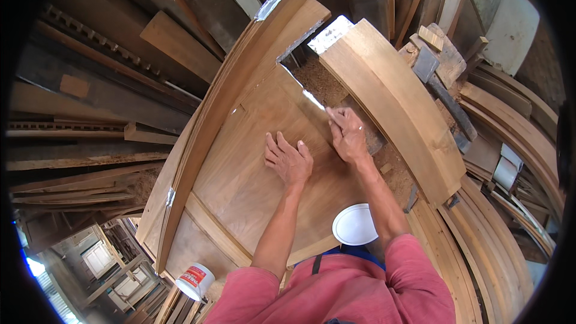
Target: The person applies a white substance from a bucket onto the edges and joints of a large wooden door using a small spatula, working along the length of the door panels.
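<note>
A wide brown wooden panel [252, 162] lies flat inside a wooden frame [240, 72]. My left hand [289, 159] rests palm down on the panel's middle, fingers spread and flat. My right hand [348, 134] sits at the panel's right edge, fingers curled and pressing where the panel meets a gap filled with sawdust [321, 81]. Whether it pinches a small tool is unclear. A thick light plank [393, 102] runs along the right of that gap.
A white lid or bowl [354, 224] sits by my right elbow. A white tub with a red label [195, 280] stands at the lower left. Stacked boards and offcuts [108, 84] surround the work; wooden blocks [435, 54] pile at the upper right.
</note>
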`<state>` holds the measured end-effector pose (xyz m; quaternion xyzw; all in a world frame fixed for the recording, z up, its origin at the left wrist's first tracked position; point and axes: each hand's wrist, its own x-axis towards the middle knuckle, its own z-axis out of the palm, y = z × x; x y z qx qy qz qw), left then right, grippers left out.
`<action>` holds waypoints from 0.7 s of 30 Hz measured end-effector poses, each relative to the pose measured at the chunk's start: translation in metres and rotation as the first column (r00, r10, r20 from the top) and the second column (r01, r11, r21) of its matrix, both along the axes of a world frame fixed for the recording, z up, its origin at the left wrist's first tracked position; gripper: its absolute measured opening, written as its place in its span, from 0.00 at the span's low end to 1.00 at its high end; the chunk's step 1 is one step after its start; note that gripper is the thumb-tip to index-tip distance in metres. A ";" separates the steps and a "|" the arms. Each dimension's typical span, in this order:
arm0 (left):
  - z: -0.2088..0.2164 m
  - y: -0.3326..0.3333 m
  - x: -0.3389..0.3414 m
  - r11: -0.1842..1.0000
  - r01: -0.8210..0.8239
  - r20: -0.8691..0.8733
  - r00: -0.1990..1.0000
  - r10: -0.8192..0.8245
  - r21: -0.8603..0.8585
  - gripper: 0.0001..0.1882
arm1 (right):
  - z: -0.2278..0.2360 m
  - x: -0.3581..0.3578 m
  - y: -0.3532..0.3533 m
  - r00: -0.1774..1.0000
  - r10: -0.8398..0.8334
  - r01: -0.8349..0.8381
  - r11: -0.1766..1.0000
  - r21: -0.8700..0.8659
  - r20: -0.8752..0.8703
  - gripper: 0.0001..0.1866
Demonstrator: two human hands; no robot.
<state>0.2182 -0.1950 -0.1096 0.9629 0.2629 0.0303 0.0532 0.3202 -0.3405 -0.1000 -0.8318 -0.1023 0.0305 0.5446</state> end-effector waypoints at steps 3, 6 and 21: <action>-0.001 0.000 0.003 1.000 0.017 0.040 0.999 -0.018 0.011 0.37 | 0.002 0.006 0.002 0.999 -0.048 0.047 0.999 -0.015 -0.016 0.15; 0.000 0.000 0.002 1.000 -0.005 0.002 1.000 0.005 0.002 0.37 | -0.004 -0.002 -0.004 1.000 0.010 -0.010 0.994 -0.109 0.006 0.15; -0.009 -0.002 0.004 0.998 0.018 0.011 1.000 -0.019 0.066 0.37 | 0.017 -0.027 -0.030 0.928 -0.160 0.222 0.963 0.154 -0.336 0.14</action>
